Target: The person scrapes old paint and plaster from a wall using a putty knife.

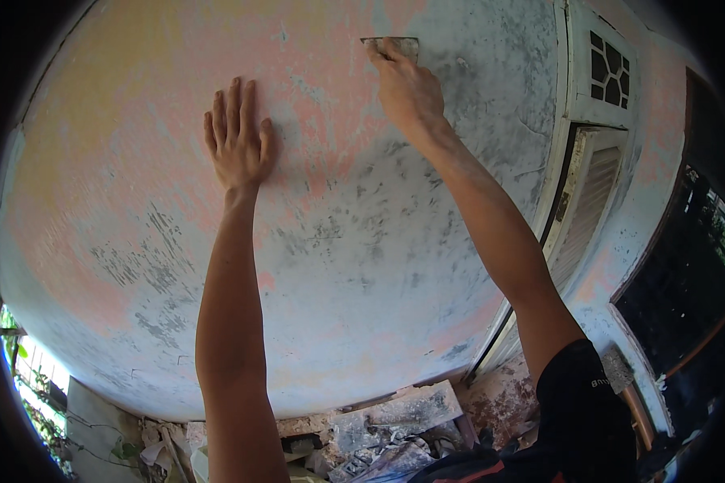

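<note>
A flat metal scraper (pixel 391 45) is gripped in the right hand (pixel 409 90), fingers closed over its handle end, and its blade is pressed against the wall (pixel 362 241) high up, near the top of the view. The left hand (pixel 238 141) is laid open and flat on the same wall, fingers spread, holding nothing. The surface is seen worn to patches of pink and grey (peeling paint). A white louvred shutter (pixel 584 209) stands to the right, and rubble (pixel 387 435) lies at the wall's foot.
</note>
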The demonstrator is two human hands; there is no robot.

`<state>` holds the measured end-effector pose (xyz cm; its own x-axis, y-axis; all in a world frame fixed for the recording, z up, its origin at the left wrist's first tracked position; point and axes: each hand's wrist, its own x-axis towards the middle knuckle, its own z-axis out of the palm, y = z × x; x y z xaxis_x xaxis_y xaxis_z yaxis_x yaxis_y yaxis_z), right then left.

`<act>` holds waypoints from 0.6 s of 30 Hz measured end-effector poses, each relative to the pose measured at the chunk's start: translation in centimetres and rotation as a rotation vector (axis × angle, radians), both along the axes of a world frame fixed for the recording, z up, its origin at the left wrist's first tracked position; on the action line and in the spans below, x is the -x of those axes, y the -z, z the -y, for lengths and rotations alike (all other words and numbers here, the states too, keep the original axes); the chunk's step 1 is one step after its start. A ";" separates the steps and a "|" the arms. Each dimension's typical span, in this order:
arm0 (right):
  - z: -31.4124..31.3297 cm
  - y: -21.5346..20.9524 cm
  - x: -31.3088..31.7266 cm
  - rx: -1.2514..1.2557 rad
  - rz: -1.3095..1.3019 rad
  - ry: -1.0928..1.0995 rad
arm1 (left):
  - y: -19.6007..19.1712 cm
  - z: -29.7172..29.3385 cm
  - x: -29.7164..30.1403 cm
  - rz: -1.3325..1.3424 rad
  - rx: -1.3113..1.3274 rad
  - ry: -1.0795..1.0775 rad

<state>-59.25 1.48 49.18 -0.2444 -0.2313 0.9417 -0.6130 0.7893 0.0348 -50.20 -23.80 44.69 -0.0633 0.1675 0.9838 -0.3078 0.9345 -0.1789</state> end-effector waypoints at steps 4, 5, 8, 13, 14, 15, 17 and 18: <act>0.1 -0.5 -0.1 0.014 0.030 -0.004 | 0.3 -0.2 0.1 0.004 -0.008 -0.004; 0.2 -1.1 0.0 0.021 0.040 -0.001 | 0.4 -0.2 0.1 0.007 -0.013 -0.007; -0.1 -1.7 0.5 0.029 0.009 0.014 | 0.2 -0.4 0.3 0.007 -0.021 -0.005; 0.0 -0.4 -0.3 0.014 0.029 -0.005 | 0.1 -0.1 -0.3 0.009 -0.037 -0.014; -0.2 -0.6 -0.7 -0.005 0.116 -0.031 | 0.0 -0.2 -0.3 0.018 -0.040 -0.017; -0.5 -0.9 -0.9 -0.021 0.201 -0.051 | 0.0 -0.4 -0.2 0.026 -0.041 -0.014; -0.5 -2.4 -0.5 -0.004 0.130 -0.033 | -0.1 -0.7 -0.1 0.022 -0.041 -0.013; -0.4 -3.0 -0.5 0.013 0.067 -0.020 | 0.0 -0.6 -0.1 0.025 -0.040 -0.017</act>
<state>-58.78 1.83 52.15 -0.3020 -0.2243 0.9265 -0.6295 0.7768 -0.0171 -50.13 -23.17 44.72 -0.0904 0.1265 0.9878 -0.3196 0.9358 -0.1491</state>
